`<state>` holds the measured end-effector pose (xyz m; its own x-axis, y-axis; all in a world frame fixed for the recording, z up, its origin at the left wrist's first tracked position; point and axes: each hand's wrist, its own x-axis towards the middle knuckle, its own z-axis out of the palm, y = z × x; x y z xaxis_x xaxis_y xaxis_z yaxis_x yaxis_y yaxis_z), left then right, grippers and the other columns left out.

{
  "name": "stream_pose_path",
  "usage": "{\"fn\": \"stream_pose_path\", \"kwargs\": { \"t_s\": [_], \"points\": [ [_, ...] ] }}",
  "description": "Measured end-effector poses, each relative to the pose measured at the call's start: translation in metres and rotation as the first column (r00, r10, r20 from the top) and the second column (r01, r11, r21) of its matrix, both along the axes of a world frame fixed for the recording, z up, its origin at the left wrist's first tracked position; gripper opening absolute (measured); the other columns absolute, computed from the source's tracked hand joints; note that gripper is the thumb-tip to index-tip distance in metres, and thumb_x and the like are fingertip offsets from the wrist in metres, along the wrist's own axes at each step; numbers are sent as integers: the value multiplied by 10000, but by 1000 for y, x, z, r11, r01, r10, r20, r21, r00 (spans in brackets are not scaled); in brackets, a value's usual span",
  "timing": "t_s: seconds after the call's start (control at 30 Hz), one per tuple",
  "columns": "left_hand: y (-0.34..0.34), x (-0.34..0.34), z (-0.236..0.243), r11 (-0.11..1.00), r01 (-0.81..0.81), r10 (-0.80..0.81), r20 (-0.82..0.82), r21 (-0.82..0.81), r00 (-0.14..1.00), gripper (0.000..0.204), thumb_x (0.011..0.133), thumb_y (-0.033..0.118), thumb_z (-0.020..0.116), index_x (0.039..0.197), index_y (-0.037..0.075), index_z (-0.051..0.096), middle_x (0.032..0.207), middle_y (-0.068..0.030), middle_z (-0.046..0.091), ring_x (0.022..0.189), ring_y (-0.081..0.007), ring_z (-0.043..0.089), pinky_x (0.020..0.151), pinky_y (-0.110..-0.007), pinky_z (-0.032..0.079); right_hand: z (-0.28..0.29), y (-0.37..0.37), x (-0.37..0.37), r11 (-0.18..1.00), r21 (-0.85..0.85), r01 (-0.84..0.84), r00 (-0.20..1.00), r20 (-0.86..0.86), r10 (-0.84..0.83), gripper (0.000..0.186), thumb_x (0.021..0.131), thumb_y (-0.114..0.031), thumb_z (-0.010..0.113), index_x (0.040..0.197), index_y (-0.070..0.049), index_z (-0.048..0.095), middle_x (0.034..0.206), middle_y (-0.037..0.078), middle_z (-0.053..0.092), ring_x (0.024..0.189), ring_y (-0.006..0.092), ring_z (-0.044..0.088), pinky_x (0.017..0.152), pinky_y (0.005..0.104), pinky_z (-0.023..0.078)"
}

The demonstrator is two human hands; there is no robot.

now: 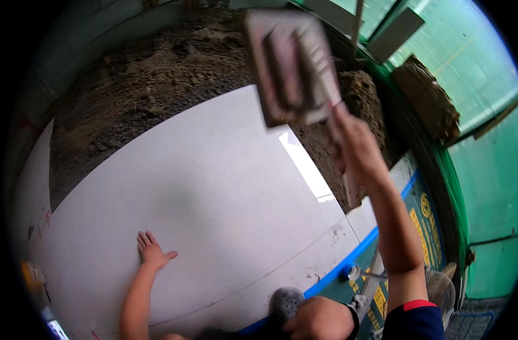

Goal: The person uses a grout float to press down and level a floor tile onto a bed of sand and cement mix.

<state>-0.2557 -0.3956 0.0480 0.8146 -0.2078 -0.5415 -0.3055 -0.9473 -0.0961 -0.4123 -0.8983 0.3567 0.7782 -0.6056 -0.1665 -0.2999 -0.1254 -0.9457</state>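
A large glossy white floor tile [213, 175] lies in front of me. My left hand [151, 251] rests on it at the lower left, palm down, with fingers spread. Raised over the tile's far right corner, my right hand [358, 147] is wrapped round the long handle of a tile-beating paddle [290, 73]. The paddle has a broad rectangular head and is smeared by motion, so its details are unclear. Its head is in the air, apart from the tile. My knee [324, 317] and a grey clog [286, 303] show at the bottom.
Rough brown mortar bed [151, 90] borders the tile's far side, with a mound [358, 93] at right. Another white tile [35, 175] lies at left. Blue tape [338, 273] edges green floor covering [426, 218]. Green sheeting [491, 175] and a brown bag [428, 99] stand at right.
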Motion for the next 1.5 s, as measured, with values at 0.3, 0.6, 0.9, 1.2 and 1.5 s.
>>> {"fn": "stream_pose_path", "kwargs": {
  "t_s": [0.3, 0.6, 0.9, 1.2, 1.5],
  "points": [
    [-58, -7, 1, 995, -94, 90, -118, -30, 989, 1392, 648, 652, 801, 1515, -125, 37, 1577, -367, 33, 1485, -477, 43, 1217, -508, 83, -293, 22, 79, 960, -224, -170, 825, -565, 14, 577, 1010, -502, 433, 1107, 56, 541, 817, 297, 604, 758, 435, 606, 687, 491, 494],
    [-22, 2, 3, 992, -126, 127, -87, 15, 988, 1391, 642, 639, 813, 1512, -130, 47, 1574, -376, 26, 1486, -484, 38, 1212, -528, 69, -48, 22, 199, 985, -5, -171, 979, -116, 169, 533, 990, -601, 453, 778, -115, 510, 561, -46, 422, 433, 90, 402, 392, 276, 352],
    [-46, 12, 1, 999, -31, 34, -107, 34, 994, 1403, 636, 655, 809, 1515, -128, 45, 1570, -384, 20, 1484, -486, 70, 1219, -513, 84, -274, 127, 192, 930, -100, -353, 815, -521, 254, 633, 994, -547, 438, 988, 64, 603, 821, 283, 614, 765, 400, 605, 683, 503, 491],
    [20, -26, -6, 1000, -9, 8, -51, -16, 999, 1370, 613, 633, 835, 1489, -155, 137, 1544, -394, 142, 1452, -510, 176, 1197, -538, 186, -78, 204, 221, 869, 202, -452, 859, -163, 485, 502, 1001, -590, 411, 757, -154, 455, 536, -63, 377, 391, 61, 339, 345, 248, 272],
    [-22, -19, 8, 977, 99, -109, -39, -189, 993, 1243, 700, 576, 800, 1490, -152, 176, 1557, -382, 118, 1472, -484, 135, 1217, -497, 150, -378, 231, 205, 779, -377, -500, 846, -407, 345, 570, 1019, -555, 397, 825, -34, 524, 546, 53, 491, 420, 178, 477, 392, 354, 378]
  ]
}}
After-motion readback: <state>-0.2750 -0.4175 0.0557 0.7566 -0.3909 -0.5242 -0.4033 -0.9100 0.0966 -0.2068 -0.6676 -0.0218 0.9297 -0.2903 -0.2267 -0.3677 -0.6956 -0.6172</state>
